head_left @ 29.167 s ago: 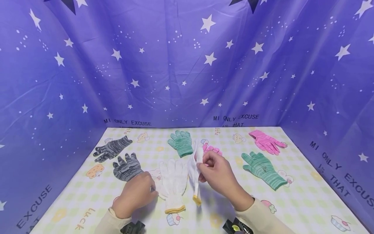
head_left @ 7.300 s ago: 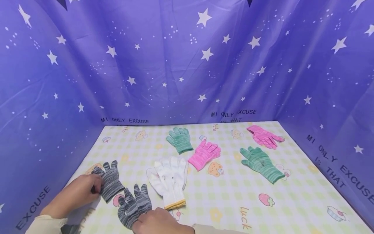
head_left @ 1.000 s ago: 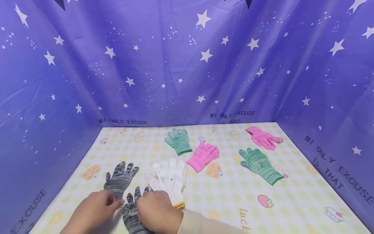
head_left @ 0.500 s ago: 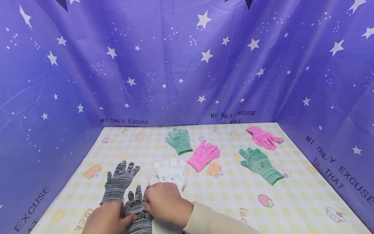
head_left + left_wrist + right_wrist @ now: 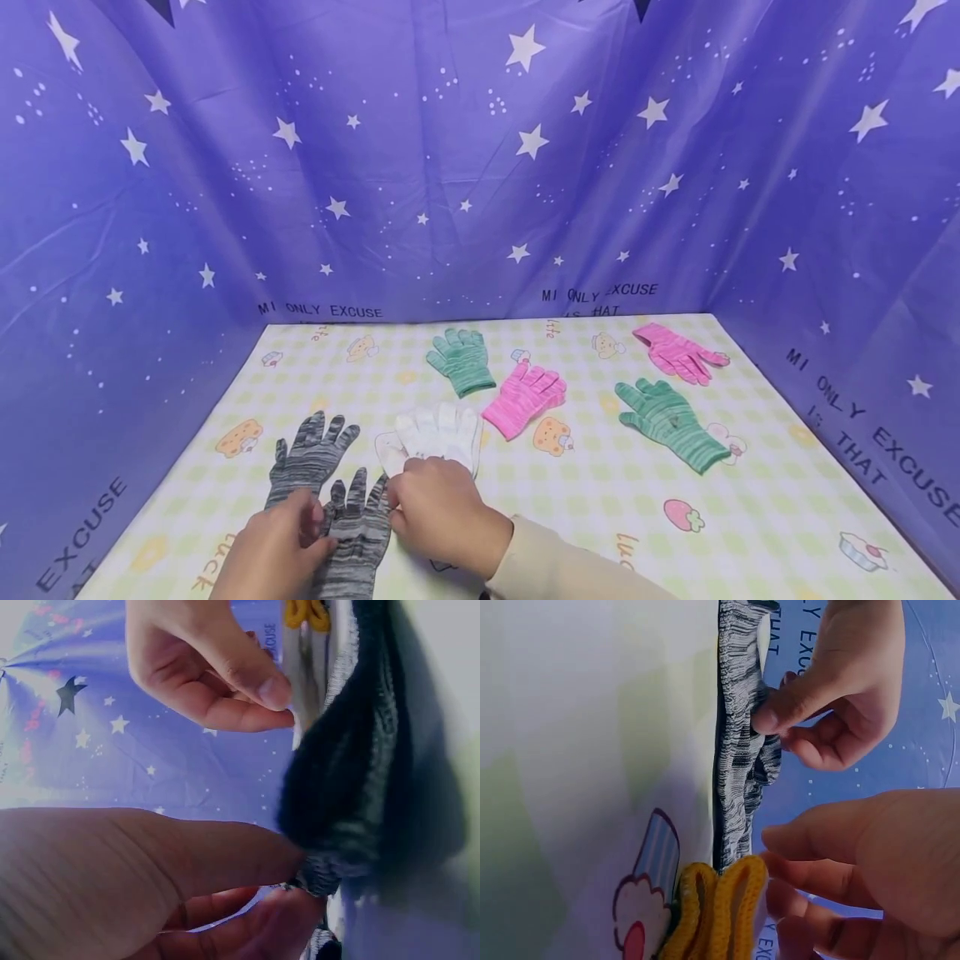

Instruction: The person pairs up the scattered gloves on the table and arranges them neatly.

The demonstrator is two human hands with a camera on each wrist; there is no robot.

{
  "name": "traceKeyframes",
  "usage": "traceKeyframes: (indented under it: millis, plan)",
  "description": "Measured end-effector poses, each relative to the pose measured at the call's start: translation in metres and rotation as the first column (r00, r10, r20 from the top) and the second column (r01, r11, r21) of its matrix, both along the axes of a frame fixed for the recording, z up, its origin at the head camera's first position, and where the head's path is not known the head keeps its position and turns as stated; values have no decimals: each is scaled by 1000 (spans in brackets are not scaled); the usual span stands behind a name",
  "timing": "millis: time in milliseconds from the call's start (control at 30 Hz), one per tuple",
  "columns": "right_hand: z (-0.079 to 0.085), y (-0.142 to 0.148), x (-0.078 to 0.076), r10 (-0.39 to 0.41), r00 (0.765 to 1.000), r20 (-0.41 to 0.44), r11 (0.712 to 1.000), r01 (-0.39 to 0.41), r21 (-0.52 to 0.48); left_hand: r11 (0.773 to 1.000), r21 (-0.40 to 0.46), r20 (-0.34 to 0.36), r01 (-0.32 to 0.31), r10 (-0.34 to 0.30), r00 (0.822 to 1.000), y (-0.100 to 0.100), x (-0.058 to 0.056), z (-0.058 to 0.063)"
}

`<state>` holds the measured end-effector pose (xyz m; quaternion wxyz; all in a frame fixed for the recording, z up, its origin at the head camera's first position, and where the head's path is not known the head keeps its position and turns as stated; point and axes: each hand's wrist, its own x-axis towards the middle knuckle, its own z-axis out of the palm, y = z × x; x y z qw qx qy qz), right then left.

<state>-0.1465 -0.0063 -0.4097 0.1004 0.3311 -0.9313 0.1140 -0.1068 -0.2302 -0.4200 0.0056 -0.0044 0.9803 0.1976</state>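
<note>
A dark grey striped knit glove (image 5: 352, 554) lies at the near edge of the table, fingers pointing away. My left hand (image 5: 273, 546) pinches its left side between thumb and fingers; the left wrist view shows the dark cuff opening (image 5: 337, 772) close by. On the glove's right edge, the thumb and forefinger of my right hand (image 5: 450, 508) pinch the knit. A second grey striped glove (image 5: 307, 458) lies flat just behind, its cuff hidden by my left hand. White gloves (image 5: 438, 429) lie stacked beyond my right hand, which covers their lower part; yellow cuffs (image 5: 720, 907) show in the right wrist view.
Farther back lie a green glove (image 5: 461, 362) and a pink glove (image 5: 525, 400). Another green glove (image 5: 671, 425) and pink glove (image 5: 678, 354) are on the right. A printed checked cloth (image 5: 570, 508) covers the table, with a purple star curtain (image 5: 480, 167) around it.
Over the last second my left hand came from the rear grey glove to the front one. My right hand shifted slightly right along that glove. Earlier, both grey gloves lay farther left and back.
</note>
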Motion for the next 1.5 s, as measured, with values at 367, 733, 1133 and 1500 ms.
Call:
traceKeyframes:
  millis: [367, 733, 1133, 1500]
  plan:
    - [-2, 5, -5, -44, 998, 35, 999, 45, -18, 1000, -18, 17, -14, 14, 1000, 0, -2, 12]
    - [-2, 8, -11, -98, 994, 45, 995, 99, -18, 1000, -19, -89, 4, -6, 996, -9, -8, 31]
    - [-5, 8, -11, -113, 992, 64, 994, 113, 2, 1000, -26, -108, -14, 12, 994, -14, -16, 34]
    - [-7, 7, -12, -120, 991, 58, 993, 120, 6, 999, -52, -108, -14, 8, 994, -20, -28, 36]
